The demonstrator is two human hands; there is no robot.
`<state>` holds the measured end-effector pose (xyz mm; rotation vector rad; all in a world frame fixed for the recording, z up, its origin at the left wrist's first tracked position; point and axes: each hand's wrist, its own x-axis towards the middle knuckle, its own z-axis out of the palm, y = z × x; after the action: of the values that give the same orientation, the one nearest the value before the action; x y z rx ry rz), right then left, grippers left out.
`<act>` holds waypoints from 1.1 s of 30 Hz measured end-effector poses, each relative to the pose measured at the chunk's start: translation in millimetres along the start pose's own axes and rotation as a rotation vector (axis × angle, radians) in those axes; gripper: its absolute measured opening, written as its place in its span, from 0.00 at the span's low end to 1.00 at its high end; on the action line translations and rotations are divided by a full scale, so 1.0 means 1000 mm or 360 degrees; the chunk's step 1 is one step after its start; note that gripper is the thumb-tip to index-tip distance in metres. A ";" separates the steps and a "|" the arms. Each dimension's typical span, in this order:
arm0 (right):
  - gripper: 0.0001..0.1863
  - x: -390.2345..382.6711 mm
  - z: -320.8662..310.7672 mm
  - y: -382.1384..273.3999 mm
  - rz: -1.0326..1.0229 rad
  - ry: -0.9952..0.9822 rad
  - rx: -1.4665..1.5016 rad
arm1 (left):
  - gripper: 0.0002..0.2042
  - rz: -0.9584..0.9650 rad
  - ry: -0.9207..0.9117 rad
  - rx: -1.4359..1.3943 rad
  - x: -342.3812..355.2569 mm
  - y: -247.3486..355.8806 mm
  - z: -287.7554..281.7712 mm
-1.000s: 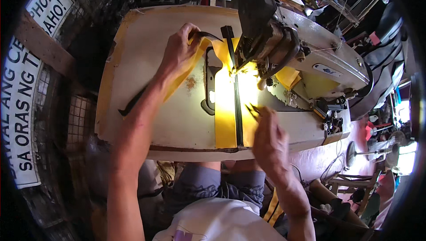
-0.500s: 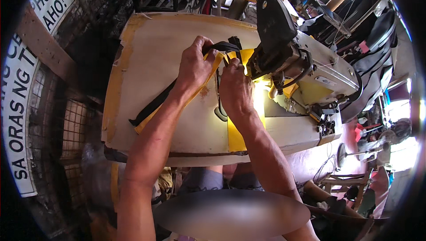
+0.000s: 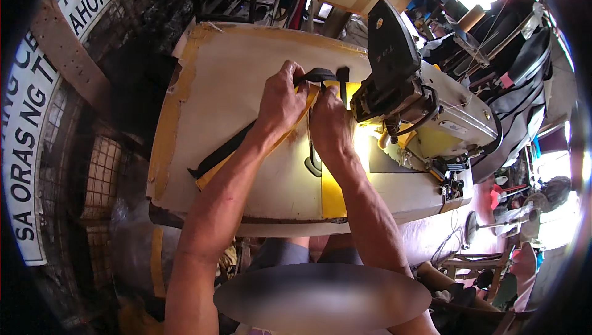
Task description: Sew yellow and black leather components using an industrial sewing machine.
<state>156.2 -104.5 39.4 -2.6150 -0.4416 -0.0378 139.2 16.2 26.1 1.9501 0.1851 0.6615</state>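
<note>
Both my hands work over the pale table, beside a sewing machine [image 3: 453, 110] with its lamp lit. My left hand [image 3: 282, 97] pinches a long yellow strip [image 3: 208, 179] with a black band [image 3: 223, 150] lying along it; their far ends trail down to the left under my forearm. Between the hands the black band arches up in a loop. My right hand [image 3: 333, 126] is closed on its other end, its fingertips partly hidden. Beneath the right hand lies a yellow fabric panel [image 3: 333, 196]. A dark looped handle [image 3: 312, 166] shows beside that panel.
The tabletop [image 3: 228, 57] has brown tape along its worn edges. Another short black strip [image 3: 343, 79] lies near the machine head. Dark fabric [image 3: 518, 82] is heaped behind the machine. A fan [image 3: 472, 229] and a wooden chair [image 3: 478, 261] stand at right.
The view has shifted slightly, so the table and hands sit a little lower and to the right. Both hands keep their hold on the strips, with only slight finger movement.
</note>
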 end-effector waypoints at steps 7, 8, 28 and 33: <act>0.11 -0.105 -0.032 0.031 -0.0475 -0.0069 0.0055 | 0.15 0.0336 0.0536 0.0909 0.020 -0.046 -0.044; 0.14 -0.124 -0.045 0.056 -0.0453 -0.0056 0.0022 | 0.22 0.0198 0.0593 0.1240 0.024 -0.053 -0.048; 0.28 -0.204 -0.031 0.147 -0.1055 0.0188 0.0267 | 0.20 0.0895 -0.0971 0.0657 -0.173 0.057 0.000; 0.27 -0.204 -0.019 0.154 -0.1093 0.0299 0.0365 | 0.18 0.0842 -0.0790 0.0547 -0.180 0.037 0.004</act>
<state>12.3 -303.1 -35.7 -2.1001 -1.1714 -0.4255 -14.7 -77.2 -9.0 2.4566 -0.5770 0.4713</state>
